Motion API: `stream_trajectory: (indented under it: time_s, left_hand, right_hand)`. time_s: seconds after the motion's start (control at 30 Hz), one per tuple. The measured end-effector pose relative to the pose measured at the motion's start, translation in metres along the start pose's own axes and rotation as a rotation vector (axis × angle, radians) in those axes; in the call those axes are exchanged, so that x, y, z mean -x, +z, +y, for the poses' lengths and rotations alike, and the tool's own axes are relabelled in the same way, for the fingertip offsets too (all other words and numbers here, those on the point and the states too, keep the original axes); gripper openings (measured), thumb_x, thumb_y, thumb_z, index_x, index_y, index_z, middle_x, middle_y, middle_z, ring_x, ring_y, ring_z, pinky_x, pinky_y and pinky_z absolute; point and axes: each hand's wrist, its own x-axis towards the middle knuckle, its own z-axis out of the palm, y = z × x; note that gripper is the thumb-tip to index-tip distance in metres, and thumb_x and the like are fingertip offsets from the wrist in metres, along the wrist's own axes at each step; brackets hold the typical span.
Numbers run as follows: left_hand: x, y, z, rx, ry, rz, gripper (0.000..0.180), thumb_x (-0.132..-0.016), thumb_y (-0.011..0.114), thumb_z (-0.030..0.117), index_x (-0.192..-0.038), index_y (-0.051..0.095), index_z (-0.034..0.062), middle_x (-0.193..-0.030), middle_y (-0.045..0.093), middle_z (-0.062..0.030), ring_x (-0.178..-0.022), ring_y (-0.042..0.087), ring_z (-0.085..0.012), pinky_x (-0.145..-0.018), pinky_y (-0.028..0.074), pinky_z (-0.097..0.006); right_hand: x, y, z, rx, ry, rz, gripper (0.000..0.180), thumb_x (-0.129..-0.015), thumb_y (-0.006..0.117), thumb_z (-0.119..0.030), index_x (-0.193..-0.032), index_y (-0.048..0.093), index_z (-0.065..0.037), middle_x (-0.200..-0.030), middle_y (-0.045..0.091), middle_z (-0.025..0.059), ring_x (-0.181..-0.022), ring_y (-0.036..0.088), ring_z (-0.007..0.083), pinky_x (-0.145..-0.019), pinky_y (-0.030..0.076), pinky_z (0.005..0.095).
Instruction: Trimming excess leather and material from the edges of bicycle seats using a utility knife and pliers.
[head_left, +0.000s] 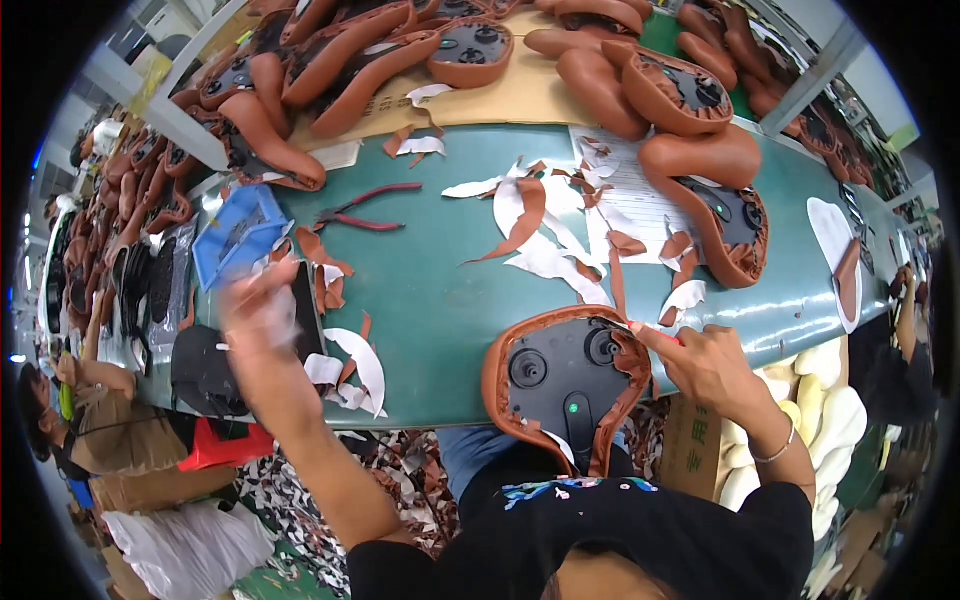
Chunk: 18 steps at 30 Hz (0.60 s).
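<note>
We see a saddle (565, 385) lying upside down at the near edge of the green bench (440, 310), right in front of us, with its black underside up and a brown cover wrapped around its rim. Our right hand (705, 365) is at the saddle's right rim. Its grip is pinched shut on a small tool (655, 333) with a bit of red on it, and the tip of the tool touches the brown edge. Our left hand (258, 305) is up over the left side of the bench, well apart from the saddle. It is blurred, so we cannot tell if its grip is closed or loose, or if it has anything in it. Just past that hand sits a blue tray (238, 235), and a dark flat piece lies beside the hand. Red pliers (365, 208) lie on the bench farther back. White and brown scraps (560, 225) are scattered over the middle of the bench and near its front edge. Another upside-down saddle (735, 225) rests on the right side of the bench. Many more brown saddles (340, 50) are piled along the far side. To our right, cream foam pads (830, 395) are stacked next to a cardboard box (690, 440).
</note>
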Motion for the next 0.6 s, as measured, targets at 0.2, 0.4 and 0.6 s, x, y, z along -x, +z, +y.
stream_trajectory:
  time_s: [0.2,0.4,0.6]
  left_hand:
    - [0.064,0.055,0.022,0.101,-1.245,-0.414,0.039,-0.081,0.067,0.026,-0.103,0.051,-0.0025,-0.093,0.064,-0.014,-0.086,0.062,-0.0236,-0.076,0.049,-0.036]
    - [0.088,0.144,0.014,0.1,-0.8,0.111,0.062,-0.073,0.073,0.01,-0.12,0.034,-0.0038,-0.104,0.055,-0.0148,-0.09,0.058,-0.0203,-0.08,0.048,-0.032]
    - [0.035,0.129,0.007,-0.033,-0.555,0.032,0.063,-0.072,0.064,0.002,-0.125,0.03,-0.0029,-0.104,0.053,-0.0134,-0.089,0.056,-0.019,-0.079,0.047,-0.03]
  right_hand:
    - [0.016,-0.016,0.005,-0.181,0.182,-0.175,0.052,-0.085,0.052,-0.015,-0.136,0.039,-0.022,-0.067,0.059,0.011,-0.056,0.057,0.0321,-0.057,0.037,0.0407]
    - [0.002,0.012,0.021,-0.153,0.08,0.004,0.054,-0.085,0.054,-0.017,-0.136,0.038,-0.019,-0.064,0.058,0.0127,-0.055,0.057,0.0334,-0.054,0.04,0.0434]
    - [0.0,0.062,0.017,-0.486,0.163,0.369,0.061,-0.082,0.059,-0.01,-0.138,0.037,-0.018,-0.07,0.057,0.0122,-0.056,0.056,0.0326,-0.05,0.043,0.0411]
